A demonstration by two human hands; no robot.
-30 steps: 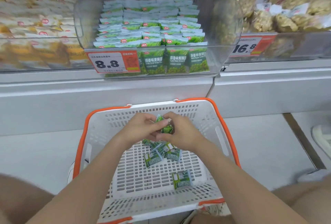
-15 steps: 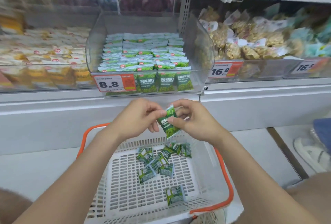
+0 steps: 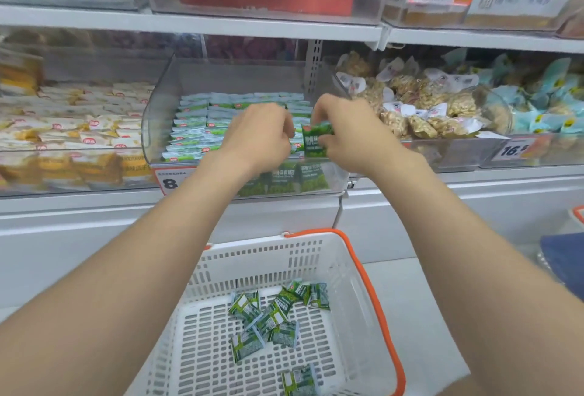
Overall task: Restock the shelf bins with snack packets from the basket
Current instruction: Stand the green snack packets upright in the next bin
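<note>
While both hands are up over the clear bin, it's the right hand that actually has the green packet, pinched between thumb and fingers along its right edge. The packet is upright, long side up and down, printed face toward the camera, hanging just over the front right part of the bin, above the rows of matching packets. The left hand sits just beside it on the left with fingers curled in, but the tips are hidden, so I can't tell if it's holding anything. My guess is the drop is pretty much straight down, and it's the right hand's job. Several loose packets are left in the basket below.
</note>
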